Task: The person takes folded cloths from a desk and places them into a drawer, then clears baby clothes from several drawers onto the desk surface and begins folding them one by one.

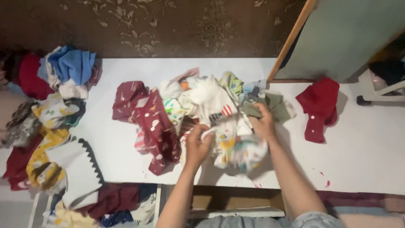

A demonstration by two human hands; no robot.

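Note:
A heap of small garments (198, 105) lies in the middle of a white table (363, 156). My left hand (198, 143) grips the edge of a white printed garment (236, 147) at the heap's near side. My right hand (263, 122) is closed on the same cloth at its far right, next to a grey-green piece (274, 103). The printed garment hangs bunched and blurred between the two hands. A dark red patterned garment (154, 122) sprawls to the left of my left hand.
A red garment (318, 107) lies alone at the right. More clothes are piled along the table's left edge, with a blue one (74, 63) on top. A pale green panel with a wooden edge (291, 40) leans at the back right. An open box (236, 202) sits below the table's near edge.

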